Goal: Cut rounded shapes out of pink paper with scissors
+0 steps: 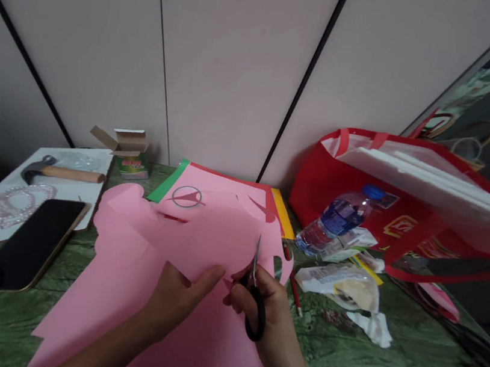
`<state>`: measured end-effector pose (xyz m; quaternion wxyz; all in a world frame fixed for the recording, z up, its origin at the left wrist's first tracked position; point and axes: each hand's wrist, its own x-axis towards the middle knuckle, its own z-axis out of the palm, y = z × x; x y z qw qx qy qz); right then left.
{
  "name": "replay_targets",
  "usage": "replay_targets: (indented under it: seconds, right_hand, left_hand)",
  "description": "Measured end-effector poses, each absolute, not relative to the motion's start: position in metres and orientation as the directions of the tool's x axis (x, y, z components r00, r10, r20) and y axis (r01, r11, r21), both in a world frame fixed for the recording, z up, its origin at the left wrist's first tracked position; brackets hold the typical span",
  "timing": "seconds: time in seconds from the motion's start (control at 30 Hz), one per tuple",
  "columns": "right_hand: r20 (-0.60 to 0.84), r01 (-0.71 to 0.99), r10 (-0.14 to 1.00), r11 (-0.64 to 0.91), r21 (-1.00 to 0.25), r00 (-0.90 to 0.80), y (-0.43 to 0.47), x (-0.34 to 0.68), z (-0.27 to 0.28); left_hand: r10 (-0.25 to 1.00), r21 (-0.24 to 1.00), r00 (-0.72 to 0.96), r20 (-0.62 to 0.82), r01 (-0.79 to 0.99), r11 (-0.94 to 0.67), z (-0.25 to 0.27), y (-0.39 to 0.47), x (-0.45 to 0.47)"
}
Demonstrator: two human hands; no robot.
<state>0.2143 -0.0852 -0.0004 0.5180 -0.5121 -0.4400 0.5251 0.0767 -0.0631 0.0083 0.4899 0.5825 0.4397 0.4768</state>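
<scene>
My right hand (pixel 275 309) is closed around scissors (pixel 259 316) with black handles, their blades pointing up and away from me. A small pink scrap shows by the fingertips of this hand. My left hand (pixel 179 296) pinches the near edge of a rounded piece of pink paper (pixel 224 235), thumb on top and the other fingers hidden beneath. Under both hands lie large pink sheets (pixel 107 285), some with curved cut edges. A thin ring (pixel 188 188) rests on the paper farther back.
On the left are a black phone (pixel 31 244), a hammer (pixel 70 173), clear beads (pixel 4 207) and a small open box (pixel 133 162). To the right stand a water bottle (pixel 335 220) and a red bag (pixel 320 170), with a pencil (pixel 296 294) and plastic wrappers (pixel 336 281) nearby.
</scene>
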Motion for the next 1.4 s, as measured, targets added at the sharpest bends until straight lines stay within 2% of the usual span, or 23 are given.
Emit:
replay_targets:
  seconds: [0.37, 0.7, 0.93, 1.4]
  right_hand:
    - [-0.074, -0.116, 0.996, -0.068, -0.991, 0.049, -0.0862, 0.2149, -0.0013]
    - [-0.049, -0.141, 0.998, -0.045, -0.989, 0.028, -0.0879, 0.2149, -0.0034]
    - [-0.061, -0.156, 0.997, -0.055, -0.986, 0.037, -0.0872, 0.2142, -0.0046]
    - [-0.045, -0.189, 0.998, -0.037, -0.981, 0.036, -0.0886, 0.213, -0.0087]
  left_hand:
    - [0.978, 0.988, 0.16, 0.131, 0.061, -0.142, 0.0078, -0.0615, 0.0747]
    - [0.976, 0.99, 0.164, 0.141, -0.024, -0.139, 0.0088, -0.0614, 0.0753]
    - [0.99, 0.995, 0.096, 0.1, 0.004, -0.101, 0.0063, -0.0587, 0.0728]
    - [0.982, 0.986, 0.09, 0.165, -0.017, -0.165, 0.0049, -0.0567, 0.0712]
